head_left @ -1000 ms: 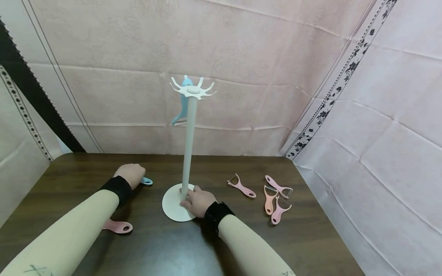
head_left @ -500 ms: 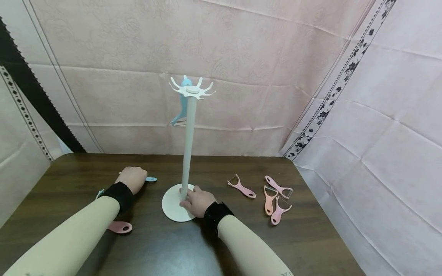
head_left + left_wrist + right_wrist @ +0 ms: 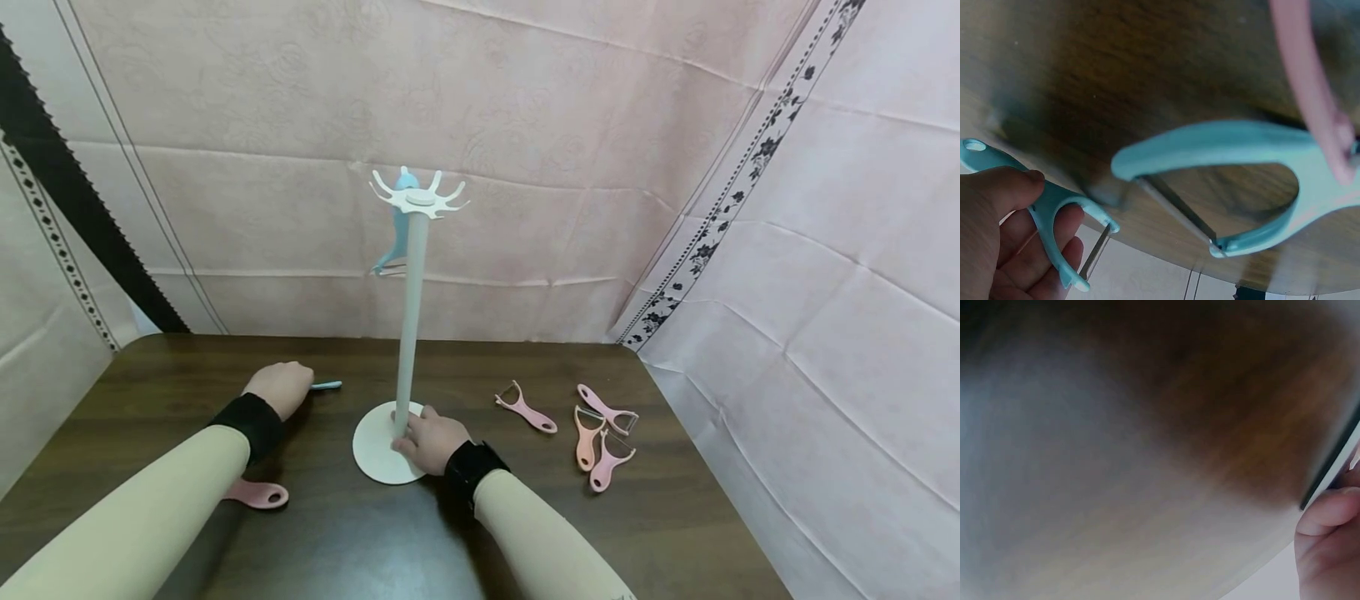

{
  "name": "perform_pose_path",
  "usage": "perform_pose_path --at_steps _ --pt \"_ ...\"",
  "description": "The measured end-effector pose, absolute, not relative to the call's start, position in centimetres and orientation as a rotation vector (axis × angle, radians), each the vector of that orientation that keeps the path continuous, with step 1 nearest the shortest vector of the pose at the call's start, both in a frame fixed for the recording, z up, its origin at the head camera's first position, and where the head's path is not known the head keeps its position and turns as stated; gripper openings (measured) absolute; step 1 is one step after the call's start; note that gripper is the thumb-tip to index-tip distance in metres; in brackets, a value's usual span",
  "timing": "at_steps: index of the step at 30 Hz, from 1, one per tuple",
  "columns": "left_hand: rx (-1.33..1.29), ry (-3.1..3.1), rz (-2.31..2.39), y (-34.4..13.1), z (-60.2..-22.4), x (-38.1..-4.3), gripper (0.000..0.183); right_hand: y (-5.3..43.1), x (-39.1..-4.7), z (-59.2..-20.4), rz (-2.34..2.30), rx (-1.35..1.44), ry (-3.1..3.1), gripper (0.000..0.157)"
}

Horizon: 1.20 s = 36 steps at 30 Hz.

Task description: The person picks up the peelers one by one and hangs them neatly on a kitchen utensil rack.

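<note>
My left hand (image 3: 281, 387) pinches a light-blue peeler (image 3: 1047, 200) by its handle between thumb and fingers. That peeler's Y-shaped head and metal blade show in the left wrist view, while the head view shows only its handle end (image 3: 326, 386). My right hand (image 3: 435, 440) grips the white stand (image 3: 412, 308) low down, at the pole's foot and the round base (image 3: 375, 454). In the right wrist view, the thumb (image 3: 1329, 515) lies against the base's edge. From a rear hook on the stand's top hangs another blue peeler (image 3: 401, 229).
Right of the stand lie a pink peeler (image 3: 528, 411) and a cluster of pink and orange peelers (image 3: 585, 442). Another pink peeler (image 3: 258, 494) is partly under my left forearm. A blue peeler (image 3: 1210, 147) lies on the brown table (image 3: 360, 542). Cloth (image 3: 525, 108) hangs behind.
My left hand shifted a little right, then back left. The handle of the blue peeler it holds turned from showing its flat side to edge-on. My right hand and the stand stay put.
</note>
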<state>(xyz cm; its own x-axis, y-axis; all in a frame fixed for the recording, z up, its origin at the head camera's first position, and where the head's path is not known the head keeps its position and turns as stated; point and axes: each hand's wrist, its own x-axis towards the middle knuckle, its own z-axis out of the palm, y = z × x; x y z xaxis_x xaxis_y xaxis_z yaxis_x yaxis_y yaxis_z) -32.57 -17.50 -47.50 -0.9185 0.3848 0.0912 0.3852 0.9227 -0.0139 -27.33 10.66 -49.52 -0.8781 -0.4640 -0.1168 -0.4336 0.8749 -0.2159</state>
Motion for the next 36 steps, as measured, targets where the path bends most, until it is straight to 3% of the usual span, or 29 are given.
perform_pose_path --at_steps 20,36 --pt "-0.543 -2.715 -0.469 -18.8 -43.2 -32.9 0.001 10.7 -27.3 -49.1 -0.282 -0.665 2.85 0.051" --pt "-0.545 -2.465 -0.861 -14.7 -35.0 -31.6 0.02 10.8 -28.0 -50.0 -0.304 -0.701 2.859 0.052"
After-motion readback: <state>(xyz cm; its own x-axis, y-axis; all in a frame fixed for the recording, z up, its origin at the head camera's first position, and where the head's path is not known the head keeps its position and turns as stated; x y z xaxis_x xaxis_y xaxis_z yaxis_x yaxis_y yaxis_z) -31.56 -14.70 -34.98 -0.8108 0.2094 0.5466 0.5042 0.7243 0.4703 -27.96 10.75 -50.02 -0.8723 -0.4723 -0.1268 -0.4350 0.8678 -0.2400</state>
